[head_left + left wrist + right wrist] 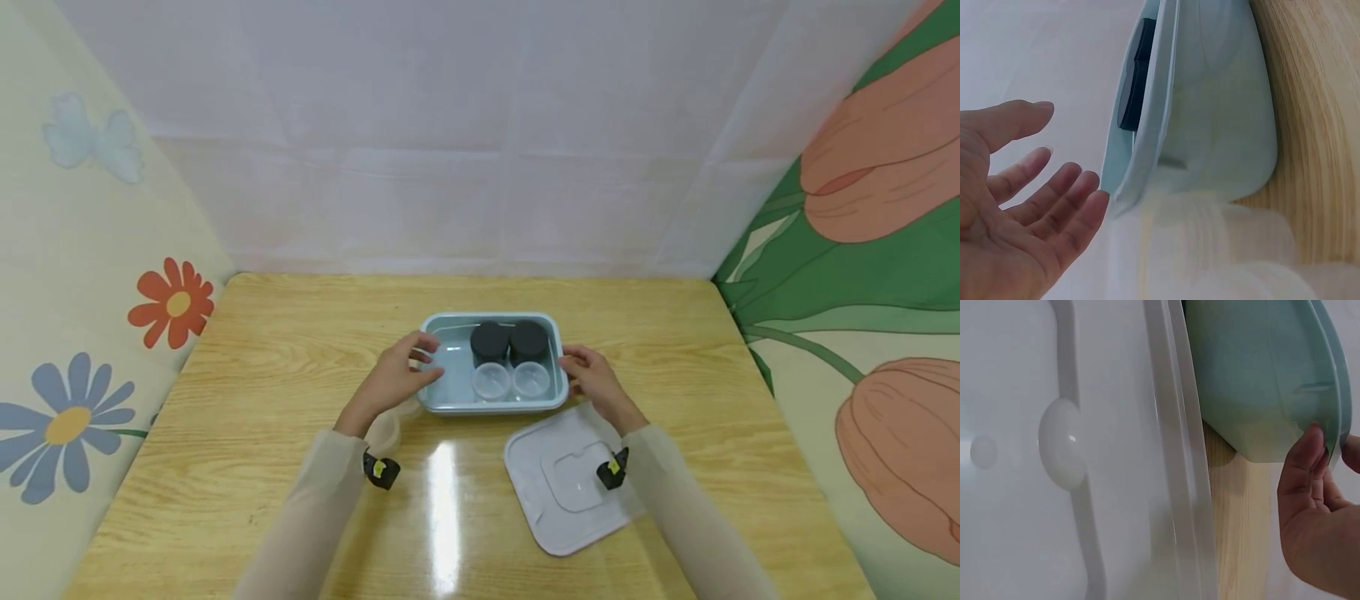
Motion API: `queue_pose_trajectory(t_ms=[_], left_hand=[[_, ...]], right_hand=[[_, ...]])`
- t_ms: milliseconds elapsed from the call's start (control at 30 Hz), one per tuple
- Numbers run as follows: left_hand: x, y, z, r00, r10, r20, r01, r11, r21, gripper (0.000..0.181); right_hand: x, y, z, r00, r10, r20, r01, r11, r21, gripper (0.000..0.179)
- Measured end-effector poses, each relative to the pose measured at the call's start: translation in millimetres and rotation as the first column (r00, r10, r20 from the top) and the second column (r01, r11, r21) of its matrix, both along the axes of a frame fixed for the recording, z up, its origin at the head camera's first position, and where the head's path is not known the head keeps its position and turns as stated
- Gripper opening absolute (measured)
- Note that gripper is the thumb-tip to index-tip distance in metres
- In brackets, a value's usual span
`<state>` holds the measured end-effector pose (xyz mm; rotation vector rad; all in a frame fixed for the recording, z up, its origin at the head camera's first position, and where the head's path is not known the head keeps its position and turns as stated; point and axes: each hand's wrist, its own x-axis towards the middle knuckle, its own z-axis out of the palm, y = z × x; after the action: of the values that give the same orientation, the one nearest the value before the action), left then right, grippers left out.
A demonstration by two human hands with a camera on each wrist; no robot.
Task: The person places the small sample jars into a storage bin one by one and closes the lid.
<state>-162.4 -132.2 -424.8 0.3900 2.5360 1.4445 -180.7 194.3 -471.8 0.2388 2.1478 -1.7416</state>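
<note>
A light blue plastic bin [495, 409] stands on the table between both hands. Inside, on its right side, are two round black-topped containers [489, 340] at the back and two small clear cups [531, 380] in front. The bin's left part shows bare floor. My left hand [392, 379] hovers at the left rim with relaxed, spread fingers and holds nothing; in the left wrist view its little finger is close to the rim, and contact is unclear. My right hand [1319, 512] pinches the right rim, thumb on one side and fingers against the outer wall.
A white lid [540, 500] lies on the table in front of the bin, partly under the right forearm. Translucent cups [384, 433] stand beside the bin's front left corner, partly hidden by the left wrist. A white cloth [480, 208] hangs behind the table.
</note>
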Motion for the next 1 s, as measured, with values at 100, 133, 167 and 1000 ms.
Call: queue_pose_trajectory(t_ms=[100,133,167,1000], left_hand=[[1.9,-6.6,-1.9,1.0,0.03,0.001,-0.03,1.0,-0.008,0.039],[2.6,-8.9,-2.7,0.999,0.04,0.002,-0.04,0.999,-0.016,0.039],[3.3,-11.0,-3.5,0.999,0.051,0.004,-0.051,0.999,-0.019,0.04],[43.4,-52.8,-28.7,0.978,0.189,0.092,-0.183,0.981,-0.072,0.06]], right_hand=[[-0.3,0.3,0.1,1.0,0.002,-0.004,-0.002,1.0,0.0,0.04],[-0.6,0.5,0.0,1.0,0.003,-0.005,-0.003,1.0,0.0,0.04],[-0.6,0.5,0.3,1.0,0.001,-0.003,-0.001,1.0,0.001,0.039],[-0.2,-0.2,3.7,1.0,0.01,0.012,-0.01,1.0,0.008,0.042]])
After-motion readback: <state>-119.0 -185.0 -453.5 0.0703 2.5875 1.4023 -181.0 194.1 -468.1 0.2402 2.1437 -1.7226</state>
